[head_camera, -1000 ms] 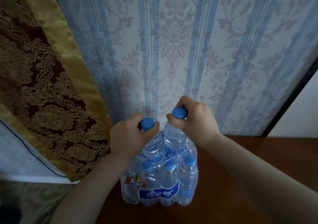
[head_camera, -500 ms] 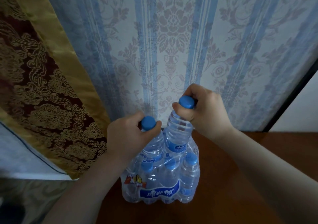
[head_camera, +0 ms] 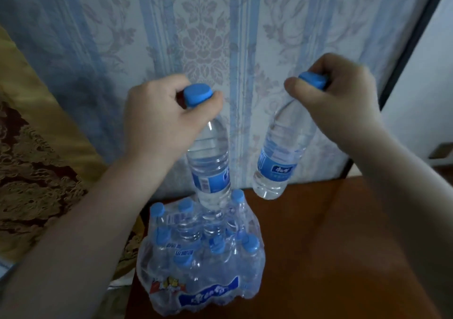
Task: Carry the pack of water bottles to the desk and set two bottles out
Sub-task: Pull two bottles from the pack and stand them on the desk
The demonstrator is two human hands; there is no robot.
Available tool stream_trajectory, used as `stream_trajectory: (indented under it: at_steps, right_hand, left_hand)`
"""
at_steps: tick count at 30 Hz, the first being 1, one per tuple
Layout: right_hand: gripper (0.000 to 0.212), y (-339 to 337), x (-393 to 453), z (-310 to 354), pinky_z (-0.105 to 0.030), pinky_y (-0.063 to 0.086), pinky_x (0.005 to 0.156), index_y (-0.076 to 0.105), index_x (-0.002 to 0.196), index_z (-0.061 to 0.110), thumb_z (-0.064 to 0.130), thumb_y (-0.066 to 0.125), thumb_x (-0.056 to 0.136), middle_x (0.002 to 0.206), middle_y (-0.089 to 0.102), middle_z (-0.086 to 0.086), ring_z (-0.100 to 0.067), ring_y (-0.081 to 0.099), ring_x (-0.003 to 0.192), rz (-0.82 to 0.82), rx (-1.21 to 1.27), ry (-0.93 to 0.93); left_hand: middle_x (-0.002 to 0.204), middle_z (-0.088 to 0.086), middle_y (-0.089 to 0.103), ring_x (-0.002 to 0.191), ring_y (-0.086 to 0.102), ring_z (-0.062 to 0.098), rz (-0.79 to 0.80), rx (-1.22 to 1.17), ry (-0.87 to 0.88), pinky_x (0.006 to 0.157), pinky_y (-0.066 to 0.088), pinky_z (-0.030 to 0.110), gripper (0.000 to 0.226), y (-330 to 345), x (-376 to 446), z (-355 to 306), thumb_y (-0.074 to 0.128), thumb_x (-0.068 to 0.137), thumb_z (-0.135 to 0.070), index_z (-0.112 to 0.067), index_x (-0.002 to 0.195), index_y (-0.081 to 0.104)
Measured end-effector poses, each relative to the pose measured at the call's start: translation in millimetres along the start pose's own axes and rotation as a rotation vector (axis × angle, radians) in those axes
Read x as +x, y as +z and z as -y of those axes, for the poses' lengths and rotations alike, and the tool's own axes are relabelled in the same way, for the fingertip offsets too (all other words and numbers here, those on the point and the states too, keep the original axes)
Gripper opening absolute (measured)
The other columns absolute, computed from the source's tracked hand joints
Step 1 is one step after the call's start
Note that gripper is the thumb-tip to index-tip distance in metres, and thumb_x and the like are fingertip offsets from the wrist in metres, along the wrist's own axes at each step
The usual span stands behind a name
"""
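L hand (head_camera: pixel 159 120) & R hand (head_camera: pixel 343 98) each pinch a full water bottle by the cap; heavy, slick, grip necks.

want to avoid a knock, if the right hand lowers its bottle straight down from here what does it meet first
Most likely bare desk. The right hand holds its bottle to the right of the pack, nothing visible beneath. Depth is unclear; it may hang near the desk's back edge.
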State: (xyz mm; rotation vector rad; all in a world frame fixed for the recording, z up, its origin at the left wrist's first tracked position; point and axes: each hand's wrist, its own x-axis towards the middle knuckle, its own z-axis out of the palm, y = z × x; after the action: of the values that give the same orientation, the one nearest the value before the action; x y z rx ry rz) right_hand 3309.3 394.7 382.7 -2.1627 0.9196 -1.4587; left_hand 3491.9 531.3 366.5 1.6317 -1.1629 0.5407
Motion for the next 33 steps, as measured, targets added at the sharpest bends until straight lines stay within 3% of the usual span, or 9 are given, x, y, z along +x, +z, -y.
stream_trajectory:
  at_steps: [4,7,11,13,16,21,26,33]
  right_hand:
    - [0.03,-17,-10,-29,-0.012,0.029,0.041,0.054,0.07,0.011,0.035,0.072,0.073,0.053,0.045,0.006,-0.006,0.041,0.045,-0.03,-0.131,0.068]
    - [0.031,-25,-21,-52,-0.023,0.033,0.046,0.056,0.07,0.01,0.036,0.073,0.073,0.055,0.049,0.005,-0.009,0.042,0.049,-0.007,-0.158,0.117]
    - [0.031,-37,-31,-92,-0.014,0.038,0.042,0.056,0.071,0.012,0.037,0.073,0.074,0.053,0.057,0.009,-0.003,0.05,0.048,0.104,-0.177,0.184]
    - [0.03,-42,-33,-115,-0.027,0.047,0.051,0.057,0.073,0.012,0.037,0.073,0.074,0.061,0.065,0.001,-0.013,0.06,0.057,0.175,-0.159,0.196]
    - [0.029,-48,-31,-147,-0.035,0.051,0.054,0.059,0.075,0.011,0.036,0.073,0.074,0.065,0.065,-0.003,-0.02,0.063,0.063,0.24,-0.145,0.182]
    - [0.03,-49,-34,-205,-0.023,0.04,0.046,0.054,0.074,0.017,0.039,0.075,0.073,0.062,0.059,0.006,-0.006,0.054,0.056,0.424,-0.16,0.113]
    - [0.031,-44,-38,-260,-0.029,0.046,0.05,0.053,0.081,0.02,0.044,0.072,0.076,0.067,0.058,0.008,-0.013,0.057,0.063,0.62,-0.204,0.166]
    - [0.033,-28,-47,-300,-0.025,0.035,0.044,0.049,0.084,0.023,0.049,0.069,0.078,0.066,0.055,0.009,-0.007,0.052,0.058,0.751,-0.288,0.249]
  left_hand:
    - [0.041,0.002,0.028,0.043,0.027,0.012,0.056,-0.098,0.021,0.044,0.027,0.031,0.057,33,0,-7,0.066,0.072,-0.052,-0.006,0.052,0.042]
    - [0.041,0.002,0.035,0.043,0.033,0.015,0.141,-0.12,0.05,0.043,0.036,0.037,0.054,58,-11,-19,0.065,0.071,-0.054,-0.006,0.053,0.049]
    - [0.04,-0.002,0.036,0.04,0.034,0.011,0.263,-0.098,0.043,0.041,0.03,0.028,0.051,96,-35,-36,0.067,0.073,-0.053,-0.016,0.048,0.043]
    - [0.04,-0.002,0.038,0.039,0.036,0.012,0.316,-0.056,0.043,0.041,0.028,0.027,0.052,115,-50,-42,0.068,0.075,-0.052,-0.015,0.048,0.042]
    - [0.041,-0.002,0.043,0.039,0.043,0.015,0.376,0.038,-0.002,0.04,0.027,0.023,0.049,145,-70,-52,0.069,0.075,-0.052,-0.013,0.051,0.051]
    - [0.042,-0.003,0.039,0.04,0.038,0.01,0.468,0.221,-0.089,0.042,0.024,0.023,0.052,200,-102,-58,0.071,0.073,-0.053,-0.016,0.05,0.044]
    - [0.044,-0.006,0.046,0.042,0.044,0.006,0.598,0.33,-0.239,0.043,0.026,0.021,0.05,237,-127,-52,0.069,0.072,-0.062,-0.021,0.052,0.046]
    - [0.053,-0.005,0.053,0.05,0.053,0.012,0.743,0.463,-0.351,0.044,0.03,0.023,0.048,278,-134,-36,0.067,0.072,-0.064,-0.02,0.059,0.052]
